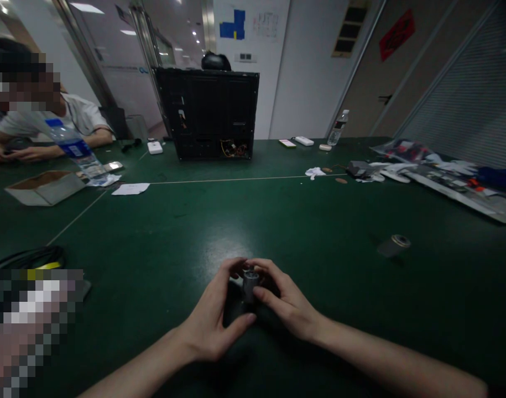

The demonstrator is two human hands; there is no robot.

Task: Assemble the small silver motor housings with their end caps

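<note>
A small dark grey metal cylinder (250, 286) stands upright on the green table in front of me, with a detailed top face. My right hand (288, 301) is closed on it, thumb pressed to its near right side and fingers curled behind. On the other side, my left hand (215, 315) curves around the cylinder with its thumb well apart from the fingers. Its fingertips are close to the cylinder's top and meet those of my right hand; whether they touch the cylinder I cannot tell. A second grey cylinder (394, 246) with a brass-coloured rim sits to the right, slightly tilted in view.
A black-backed screen housing (211, 113) stands at the far side. Left are an open box (49, 188), a water bottle (76, 149), black cable (32, 257) and a seated person (82, 116). At right lies a cluttered tray (464, 193); another bottle (338, 128) stands behind.
</note>
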